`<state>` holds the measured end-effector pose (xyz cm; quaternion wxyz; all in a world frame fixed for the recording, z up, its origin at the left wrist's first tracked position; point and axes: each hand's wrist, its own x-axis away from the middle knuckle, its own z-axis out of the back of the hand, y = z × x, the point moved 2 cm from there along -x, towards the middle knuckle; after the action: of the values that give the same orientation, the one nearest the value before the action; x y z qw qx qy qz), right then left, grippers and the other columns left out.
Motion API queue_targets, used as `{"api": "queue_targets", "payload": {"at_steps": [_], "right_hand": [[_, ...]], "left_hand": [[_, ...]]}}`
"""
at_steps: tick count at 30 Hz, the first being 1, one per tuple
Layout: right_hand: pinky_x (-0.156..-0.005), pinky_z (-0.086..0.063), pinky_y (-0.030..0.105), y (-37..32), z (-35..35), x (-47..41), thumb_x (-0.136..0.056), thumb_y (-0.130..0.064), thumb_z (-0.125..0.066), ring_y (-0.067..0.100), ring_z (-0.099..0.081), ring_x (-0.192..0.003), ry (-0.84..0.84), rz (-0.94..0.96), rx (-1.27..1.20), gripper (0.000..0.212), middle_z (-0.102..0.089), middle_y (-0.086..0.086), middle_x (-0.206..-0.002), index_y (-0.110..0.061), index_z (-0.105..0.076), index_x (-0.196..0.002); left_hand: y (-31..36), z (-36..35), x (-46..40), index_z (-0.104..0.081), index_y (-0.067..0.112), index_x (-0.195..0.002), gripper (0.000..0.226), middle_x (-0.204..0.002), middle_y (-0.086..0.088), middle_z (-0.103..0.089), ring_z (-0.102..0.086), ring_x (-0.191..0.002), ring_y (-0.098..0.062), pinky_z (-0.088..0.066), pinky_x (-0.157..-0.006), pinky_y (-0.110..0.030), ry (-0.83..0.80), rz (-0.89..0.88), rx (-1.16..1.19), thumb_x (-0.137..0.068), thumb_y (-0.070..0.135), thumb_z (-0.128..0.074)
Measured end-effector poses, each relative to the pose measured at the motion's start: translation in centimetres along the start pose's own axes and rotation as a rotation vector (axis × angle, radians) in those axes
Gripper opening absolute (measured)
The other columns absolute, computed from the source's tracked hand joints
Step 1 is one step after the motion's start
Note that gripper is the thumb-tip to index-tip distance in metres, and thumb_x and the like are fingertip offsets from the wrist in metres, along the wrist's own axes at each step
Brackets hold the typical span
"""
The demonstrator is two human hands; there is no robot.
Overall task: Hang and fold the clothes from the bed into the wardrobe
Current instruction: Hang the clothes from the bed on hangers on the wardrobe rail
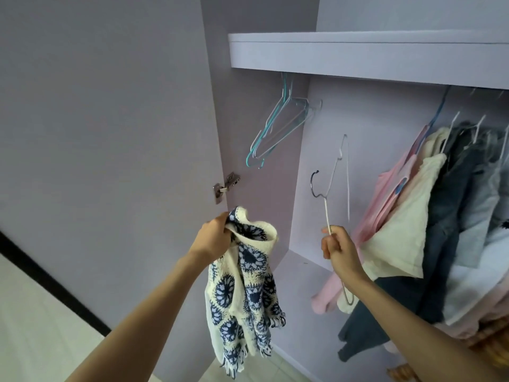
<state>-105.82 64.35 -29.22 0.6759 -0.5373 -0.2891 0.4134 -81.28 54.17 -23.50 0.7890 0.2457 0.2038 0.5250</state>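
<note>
My left hand grips the top of a cream knitted garment with dark blue round patterns, which hangs down in front of the open wardrobe. My right hand holds a thin white wire hanger by one arm, its dark hook turned to the left. Both hands are raised side by side before the wardrobe's left section.
Several empty teal and white hangers hang at the rail's left end. Pink, cream, denim and pale blue clothes fill the right side. The wardrobe door stands open on the left, with its hinge.
</note>
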Motion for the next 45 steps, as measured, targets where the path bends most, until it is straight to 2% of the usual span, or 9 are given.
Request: {"api": "queue_targets", "payload": {"at_steps": [3,5,12,16,21,26,31,36,45], "right_hand": [[-0.058,-0.038,0.029,-1.1,-0.3,-0.9,-0.089,0.009,-0.035,0.017,-0.042,-0.062,-0.081,-0.049,0.004,0.043,-0.049,0.006,-0.075,-0.023,-0.049,-0.113],[-0.055,-0.033,0.026,-1.1,-0.7,-1.3,-0.09,0.001,-0.046,0.016,-0.038,-0.061,-0.088,-0.103,-0.01,0.023,-0.045,0.002,-0.074,-0.019,-0.052,-0.1],[-0.056,-0.029,0.025,-1.1,-1.2,-0.2,-0.099,-0.028,-0.043,0.012,-0.031,-0.056,0.097,-0.07,-0.129,0.038,-0.033,-0.001,-0.059,-0.011,-0.045,-0.065],[-0.059,-0.027,0.025,-1.8,-0.9,-0.7,-0.094,-0.01,-0.043,0.014,-0.028,-0.055,0.098,-0.092,-0.27,0.03,-0.03,0.001,-0.055,-0.01,-0.052,-0.065],[-0.063,-0.03,0.027,-0.9,-1.0,-0.5,-0.099,-0.017,-0.042,0.014,-0.031,-0.057,0.045,-0.122,-0.176,0.04,-0.035,-0.003,-0.053,-0.012,-0.035,-0.06],[-0.063,-0.037,0.028,-1.2,-1.9,-0.1,-0.101,-0.019,-0.038,0.024,-0.042,-0.064,0.04,0.019,0.055,0.036,-0.043,0.004,-0.06,-0.002,-0.043,-0.069],[-0.071,-0.045,0.044,-1.4,-2.5,-0.5,-0.077,-0.062,-0.017,0.042,-0.058,-0.076,0.174,0.172,0.279,0.07,-0.063,0.026,-0.075,-0.001,-0.052,-0.07],[-0.066,-0.043,0.042,-2.5,-4.3,-0.2,-0.086,-0.043,-0.026,0.047,-0.06,-0.076,0.219,0.319,0.449,0.06,-0.066,0.027,-0.077,0.006,-0.061,-0.08],[-0.066,-0.043,0.043,-5.1,-8.0,0.1,-0.1,-0.023,-0.039,0.044,-0.06,-0.076,0.182,0.302,0.231,0.041,-0.064,0.028,-0.077,0.004,-0.054,-0.072]], "left_hand": [[-1.0,0.4,-0.5,-0.056,0.01,-0.121,0.041,-0.115,-0.014,-0.058,-0.054,-0.109,-0.036,-0.044,-0.084,-0.036,0.023,0.006,-0.07,-0.087,-0.006,-0.038],[-1.5,0.9,-0.9,-0.052,0.014,-0.131,0.046,-0.127,-0.015,-0.049,-0.047,-0.119,-0.037,-0.042,-0.097,-0.042,0.052,0.075,-0.121,-0.089,0.0,-0.041],[-1.8,2.3,-0.8,-0.063,0.006,-0.084,0.027,-0.079,-0.009,-0.062,-0.054,-0.077,-0.029,-0.04,-0.057,-0.027,0.107,0.317,0.205,-0.088,0.001,-0.037],[-1.8,3.4,-1.3,-0.065,0.008,-0.105,0.027,-0.094,-0.009,-0.064,-0.056,-0.087,-0.028,-0.04,-0.07,-0.027,0.197,0.309,0.19,-0.089,0.007,-0.043],[-1.2,4.8,-1.8,-0.049,0.014,-0.07,0.022,-0.074,-0.008,-0.055,-0.05,-0.073,-0.029,-0.037,-0.064,-0.03,0.093,0.297,-0.002,-0.089,0.01,-0.037],[-0.3,5.4,-1.4,-0.062,0.003,-0.1,0.031,-0.094,-0.02,-0.065,-0.059,-0.086,-0.038,-0.04,-0.066,-0.035,0.106,0.202,-0.012,-0.089,0.0,-0.033],[0.1,6.2,-1.1,-0.066,-0.002,-0.103,0.039,-0.095,-0.02,-0.068,-0.06,-0.084,-0.036,-0.047,-0.07,-0.037,0.202,0.11,-0.015,-0.082,-0.008,-0.034],[0.9,6.0,-1.0,-0.066,0.003,-0.094,0.035,-0.085,-0.015,-0.068,-0.06,-0.081,-0.036,-0.047,-0.067,-0.037,0.223,0.052,-0.124,-0.076,-0.007,-0.038],[3.3,2.5,0.7,-0.057,0.024,-0.123,0.052,-0.126,-0.001,-0.053,-0.056,-0.11,-0.028,-0.05,-0.085,-0.039,0.028,-0.125,-0.347,-0.082,-0.003,-0.039]]}}
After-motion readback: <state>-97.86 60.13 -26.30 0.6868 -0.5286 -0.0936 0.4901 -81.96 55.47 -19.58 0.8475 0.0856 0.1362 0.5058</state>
